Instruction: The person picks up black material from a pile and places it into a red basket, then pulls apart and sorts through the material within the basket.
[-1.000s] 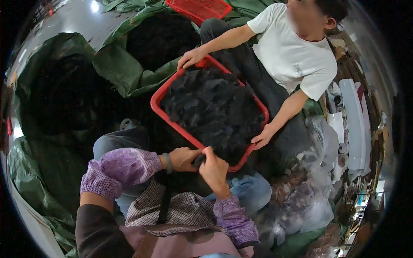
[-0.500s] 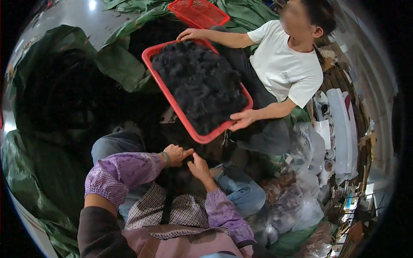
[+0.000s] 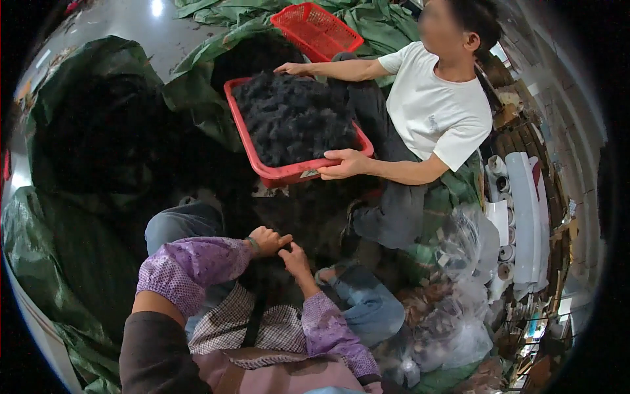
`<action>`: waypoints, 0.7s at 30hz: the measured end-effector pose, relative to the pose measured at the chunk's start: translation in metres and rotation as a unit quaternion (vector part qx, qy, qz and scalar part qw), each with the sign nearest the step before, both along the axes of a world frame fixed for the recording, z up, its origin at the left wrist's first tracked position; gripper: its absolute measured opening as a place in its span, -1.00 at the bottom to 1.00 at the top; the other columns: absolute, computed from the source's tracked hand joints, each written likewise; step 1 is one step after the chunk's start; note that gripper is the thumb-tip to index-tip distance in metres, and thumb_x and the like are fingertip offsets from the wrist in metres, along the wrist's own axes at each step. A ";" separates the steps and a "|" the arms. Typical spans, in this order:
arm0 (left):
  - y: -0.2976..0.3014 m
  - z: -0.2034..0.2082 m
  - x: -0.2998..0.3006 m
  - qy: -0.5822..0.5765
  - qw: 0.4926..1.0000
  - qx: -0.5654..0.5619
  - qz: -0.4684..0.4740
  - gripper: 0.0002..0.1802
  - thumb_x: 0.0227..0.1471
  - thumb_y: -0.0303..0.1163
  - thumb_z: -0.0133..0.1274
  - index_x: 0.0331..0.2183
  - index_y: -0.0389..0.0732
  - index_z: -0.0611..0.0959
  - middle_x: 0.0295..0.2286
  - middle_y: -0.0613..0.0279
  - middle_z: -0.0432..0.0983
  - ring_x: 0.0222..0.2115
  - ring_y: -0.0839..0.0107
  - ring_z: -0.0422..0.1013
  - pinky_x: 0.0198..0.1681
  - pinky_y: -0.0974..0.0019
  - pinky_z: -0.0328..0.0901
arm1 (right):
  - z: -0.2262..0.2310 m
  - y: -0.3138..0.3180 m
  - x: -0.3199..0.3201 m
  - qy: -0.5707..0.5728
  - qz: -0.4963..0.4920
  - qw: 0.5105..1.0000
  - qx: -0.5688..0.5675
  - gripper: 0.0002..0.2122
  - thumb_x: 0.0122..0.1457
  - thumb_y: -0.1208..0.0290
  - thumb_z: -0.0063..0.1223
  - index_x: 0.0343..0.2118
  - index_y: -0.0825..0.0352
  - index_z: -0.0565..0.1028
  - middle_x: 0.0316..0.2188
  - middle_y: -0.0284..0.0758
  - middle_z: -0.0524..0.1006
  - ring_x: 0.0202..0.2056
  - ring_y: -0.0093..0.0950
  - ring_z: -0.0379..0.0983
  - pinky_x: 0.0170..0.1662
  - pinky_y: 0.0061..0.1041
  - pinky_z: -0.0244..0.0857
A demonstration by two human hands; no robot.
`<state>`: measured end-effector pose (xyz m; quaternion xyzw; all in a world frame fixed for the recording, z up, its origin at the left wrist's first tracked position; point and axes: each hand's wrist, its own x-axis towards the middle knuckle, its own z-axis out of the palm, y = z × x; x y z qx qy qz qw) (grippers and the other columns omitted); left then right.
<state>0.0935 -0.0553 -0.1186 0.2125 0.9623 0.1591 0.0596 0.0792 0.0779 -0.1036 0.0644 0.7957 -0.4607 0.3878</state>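
Close together above my lap, my left hand (image 3: 268, 241) and my right hand (image 3: 296, 260) meet at the fingertips. The fingers of both are drawn in, and anything pinched between them is too small or hidden to make out. A bracelet circles my left wrist, and purple patterned oversleeves (image 3: 197, 269) cover my forearms. Beyond my hands, a person in a white T-shirt (image 3: 430, 105) grips a red plastic basket (image 3: 248, 141) by its rim with both hands. Black fluffy fibre (image 3: 292, 118) is heaped in that basket, which my hands do not touch.
Large green sacks (image 3: 59, 262) of dark material stand at my left and beyond. Another red basket (image 3: 315, 33) lies at the far side. Clear plastic bags (image 3: 453, 315) pile up at my right, near upright white rolls (image 3: 522, 217).
The other person has drawn the filled basket away from me, and its near end now faces me more. My hands stay together, shifted only slightly.
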 end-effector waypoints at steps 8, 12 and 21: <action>0.002 -0.028 0.003 -0.024 0.995 -0.090 -0.042 -0.73 -0.17 -0.33 -0.23 -0.30 -0.02 0.36 -0.66 0.26 0.40 -0.63 0.35 0.37 -0.67 0.34 0.21 | 0.003 -0.005 0.001 0.216 0.320 0.877 0.285 -0.63 -0.14 0.18 -0.23 -0.31 0.35 0.34 -0.43 -0.14 0.41 -0.38 -0.20 0.33 -0.32 -0.28 0.20; -0.029 -0.047 -0.010 -0.141 0.974 -0.177 -0.006 -0.75 -0.13 -0.28 -0.25 -0.31 -0.06 0.34 -0.61 0.25 0.41 -0.56 0.32 0.38 -0.62 0.34 0.22 | 0.039 -0.012 0.027 0.218 0.592 0.767 0.114 -0.80 -0.10 0.22 -0.28 -0.53 0.19 0.39 -0.54 -0.17 0.41 -0.48 -0.17 0.33 -0.43 -0.25 0.22; -0.014 0.007 -0.031 -0.088 0.993 -0.033 0.067 -0.65 -0.19 -0.34 -0.21 -0.23 -0.05 0.23 -0.62 0.13 0.40 -0.58 0.22 0.36 -0.58 0.24 0.24 | -0.036 0.003 -0.024 0.234 -0.007 0.971 -0.051 -0.69 -0.06 0.15 -0.15 -0.44 0.36 0.33 -0.61 -0.39 0.35 -0.56 -0.53 0.27 -0.49 -0.57 0.16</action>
